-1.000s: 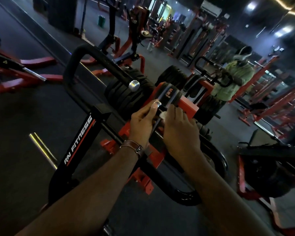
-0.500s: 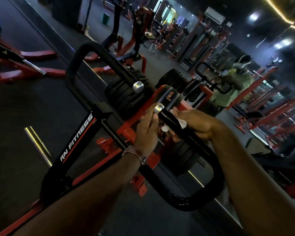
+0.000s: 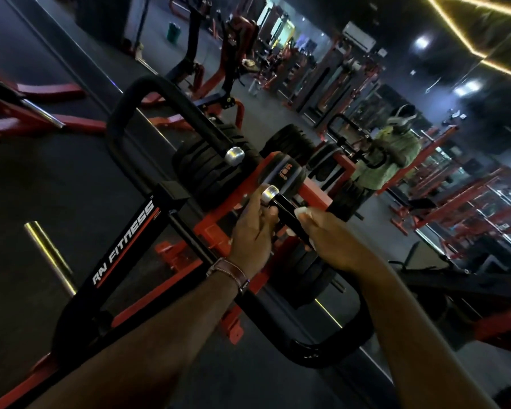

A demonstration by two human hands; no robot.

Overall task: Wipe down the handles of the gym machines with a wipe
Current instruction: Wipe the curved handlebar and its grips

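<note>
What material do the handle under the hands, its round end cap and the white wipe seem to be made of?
Handle: probably painted or coated metal; smooth black tube with a faint sheen.
End cap: looks like polished or chromed metal; silver, bright reflections.
Wipe: seems soft paper or cloth; white, matte, crumpled under the right hand. Too little shows to tell which.

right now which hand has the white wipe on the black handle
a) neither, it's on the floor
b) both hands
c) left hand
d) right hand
d: the right hand is wrapped around the black handle with the white wipe showing at its fingers, while the left hand holds near the chrome end cap.
</note>
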